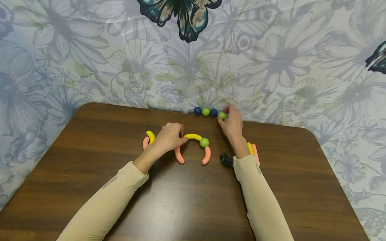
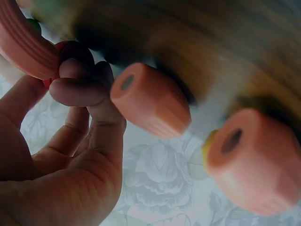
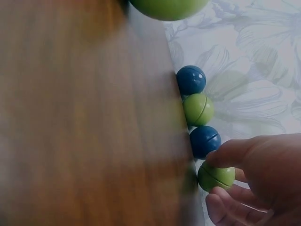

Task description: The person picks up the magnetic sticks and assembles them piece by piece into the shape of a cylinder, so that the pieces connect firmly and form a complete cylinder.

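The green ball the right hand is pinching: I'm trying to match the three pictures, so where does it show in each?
Head view: the green ball ends the row of balls at the table's far edge, under the right hand.
Left wrist view: not in it.
Right wrist view: low right, pinched between thumb and fingers.
Shared landmark: the neighbouring blue ball, in head and right wrist views.

Dark wooden table, floral butterfly-print backdrop cloth, small black object by the sleeve.

Green ball ending blue-green ball row at table's far edge — yellow-pink curved chain mid-table
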{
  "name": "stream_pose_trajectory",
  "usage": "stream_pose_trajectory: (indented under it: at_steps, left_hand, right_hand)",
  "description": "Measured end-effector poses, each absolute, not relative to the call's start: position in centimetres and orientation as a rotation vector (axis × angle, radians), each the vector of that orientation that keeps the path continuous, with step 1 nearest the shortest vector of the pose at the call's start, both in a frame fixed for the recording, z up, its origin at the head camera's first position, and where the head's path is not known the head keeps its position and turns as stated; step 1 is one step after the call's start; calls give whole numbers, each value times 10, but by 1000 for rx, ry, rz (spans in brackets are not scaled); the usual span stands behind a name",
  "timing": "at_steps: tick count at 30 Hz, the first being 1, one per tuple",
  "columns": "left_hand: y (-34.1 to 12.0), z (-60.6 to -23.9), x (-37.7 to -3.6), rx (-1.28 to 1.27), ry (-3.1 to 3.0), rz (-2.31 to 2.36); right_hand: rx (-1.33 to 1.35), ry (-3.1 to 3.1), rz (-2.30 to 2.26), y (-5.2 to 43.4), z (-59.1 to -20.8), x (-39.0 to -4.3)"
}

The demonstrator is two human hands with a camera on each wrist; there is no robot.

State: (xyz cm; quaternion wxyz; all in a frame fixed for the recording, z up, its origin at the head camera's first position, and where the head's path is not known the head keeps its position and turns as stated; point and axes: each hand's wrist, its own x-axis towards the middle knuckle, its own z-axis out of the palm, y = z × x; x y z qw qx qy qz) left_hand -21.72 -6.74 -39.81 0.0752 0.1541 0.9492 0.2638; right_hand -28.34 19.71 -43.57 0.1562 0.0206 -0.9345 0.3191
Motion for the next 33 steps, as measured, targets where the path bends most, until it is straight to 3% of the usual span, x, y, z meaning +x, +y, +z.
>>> stream_pose_trajectory:
  at_steps: [12, 33]
  left_hand:
    - [-68, -396, -216, 317, 2817, 774]
    - [-66, -395, -215, 274, 2728, 744]
  right_hand:
    - [75, -2719, 971, 189, -436, -249]
    - [310, -2808, 1085, 192, -428, -148]
